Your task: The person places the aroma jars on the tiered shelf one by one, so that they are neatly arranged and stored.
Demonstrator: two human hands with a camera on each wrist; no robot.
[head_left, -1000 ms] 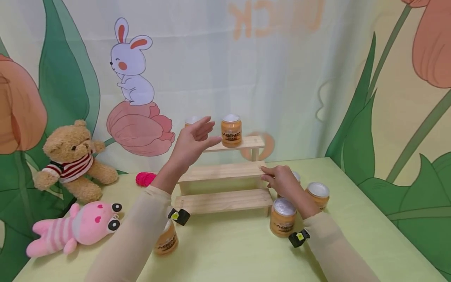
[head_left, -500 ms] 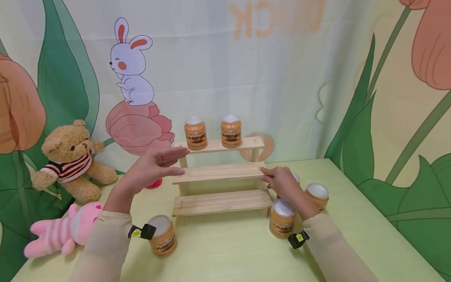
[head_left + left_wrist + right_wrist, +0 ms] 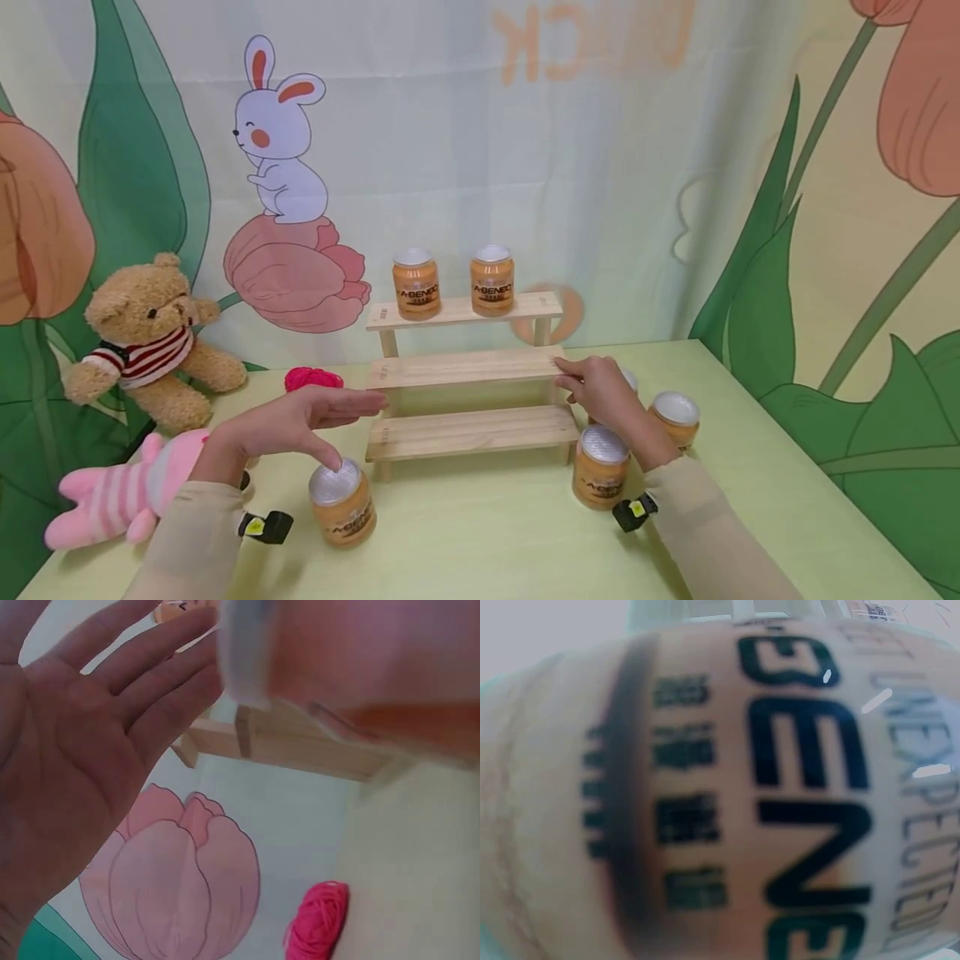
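Note:
My left hand, fingers straight and thumb lowered, is over a jar with a silvery lid at the front left; the thumb tip overlaps its lid in the head view. The left wrist view has the spread palm beside a blurred jar. With thumb and fingertips, my right hand pinches the right end of the middle board of a three-step wooden shelf. Below that forearm stands another jar, and a jar label fills the right wrist view.
Two orange jars stand on the top step, one left and one right. A further jar is behind my right forearm, beside a partly hidden one. Pink yarn, a teddy bear and a pink plush toy lie left.
My left hand has come down and left from the top step to the front left jar, bringing the top left jar into full view. My right hand stays at the board.

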